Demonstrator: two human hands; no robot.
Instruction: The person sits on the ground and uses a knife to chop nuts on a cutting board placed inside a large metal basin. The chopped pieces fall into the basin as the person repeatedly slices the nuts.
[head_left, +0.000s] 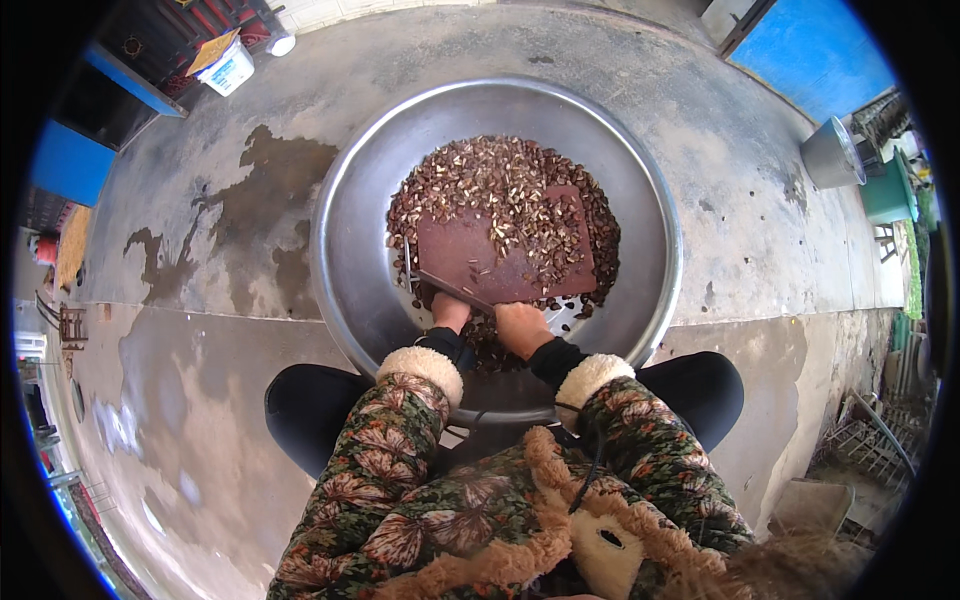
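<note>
A wide metal basin (352, 172) stands in front of my knees. Inside it a reddish-brown board (457, 247) lies among many dark brown and pale chopped pieces (487, 176), some of them heaped on the board. My right hand (521, 328) is closed on the handle end of a knife (454, 289), whose blade slants up to the left along the board's near edge. My left hand (450, 311) is just below the blade, its fingers largely hidden, so its grip cannot be told. A thin metal frame-like piece (408, 262) shows at the board's left edge.
Concrete floor with wet patches (277, 180) surrounds the basin. A white bucket (227, 71) stands at the upper left. A metal bucket (832, 154) and a green tub (889, 191) are at the right. Metal racks (877, 442) lie at the lower right.
</note>
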